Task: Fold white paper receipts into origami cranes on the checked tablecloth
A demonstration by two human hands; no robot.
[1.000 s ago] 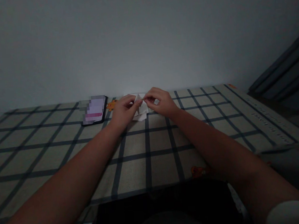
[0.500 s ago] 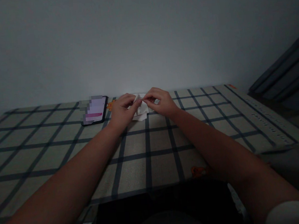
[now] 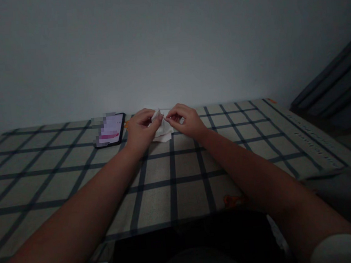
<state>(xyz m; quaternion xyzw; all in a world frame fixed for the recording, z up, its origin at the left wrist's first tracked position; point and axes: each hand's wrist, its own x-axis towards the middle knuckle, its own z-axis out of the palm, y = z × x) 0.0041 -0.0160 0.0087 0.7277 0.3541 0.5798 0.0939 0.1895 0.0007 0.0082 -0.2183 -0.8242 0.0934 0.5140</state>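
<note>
Near the far edge of the table, a crumpled white tissue (image 3: pixel 164 129) is between my hands. My left hand (image 3: pixel 141 127) is closed on its left side, thumb and fingers pinching a raised fold. From the right, my right hand (image 3: pixel 186 120) reaches in with thumb and forefinger pressed together at the fold's edge; whether a bit of tissue or something smaller sits in that pinch is too dim to tell. More white paper lies under the tissue, partly covered by my hands.
A phone (image 3: pixel 110 131) with a lit screen lies left of my hands. The checked tablecloth (image 3: pixel 157 198) covers the table, which meets a pale wall (image 3: pixel 168 46) at the back. A dark striped curtain (image 3: pixel 337 88) hangs at the right.
My left hand has shifted slightly left with the tissue fold. A small gap now shows between the left thumb and the right fingertips. The phone lies where it was.
</note>
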